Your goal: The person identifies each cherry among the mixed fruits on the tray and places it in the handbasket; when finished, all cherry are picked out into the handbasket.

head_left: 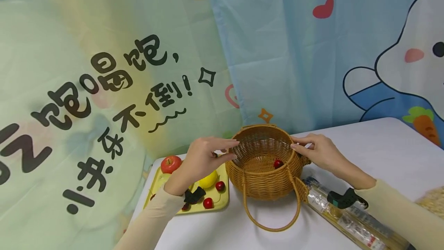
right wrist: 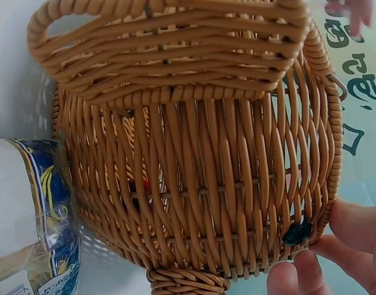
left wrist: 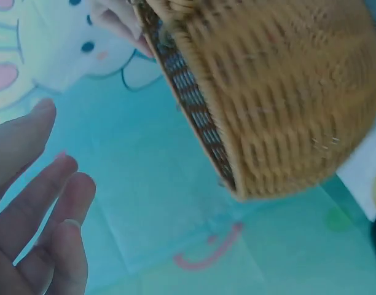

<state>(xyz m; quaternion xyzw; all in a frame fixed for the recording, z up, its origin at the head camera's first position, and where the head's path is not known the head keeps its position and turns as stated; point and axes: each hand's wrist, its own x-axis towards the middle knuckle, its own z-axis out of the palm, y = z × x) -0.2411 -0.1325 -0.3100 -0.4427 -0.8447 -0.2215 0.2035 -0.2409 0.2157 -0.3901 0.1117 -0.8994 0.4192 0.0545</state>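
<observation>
A brown wicker basket (head_left: 265,186) stands on the white table, its mouth tilted toward me and its handle (head_left: 272,230) hanging down in front. Inside lies one red cherry (head_left: 278,163). My right hand (head_left: 320,151) pinches the basket's right rim between thumb and fingers; in the right wrist view the thumb (right wrist: 357,224) lies at the rim beside a small dark oval piece (right wrist: 297,233). At the left rim my left hand (head_left: 208,155) holds nothing, thumb and fingers apart. The left wrist view shows these fingers (left wrist: 65,203) loosely bent, away from the wicker wall.
Left of the basket is a yellow tray (head_left: 222,201) with a red apple (head_left: 171,164), a yellow fruit (head_left: 209,180) and several cherries. A clear plastic package (head_left: 347,213) lies to the right, close to the basket. Printed curtains (head_left: 263,57) hang behind the table.
</observation>
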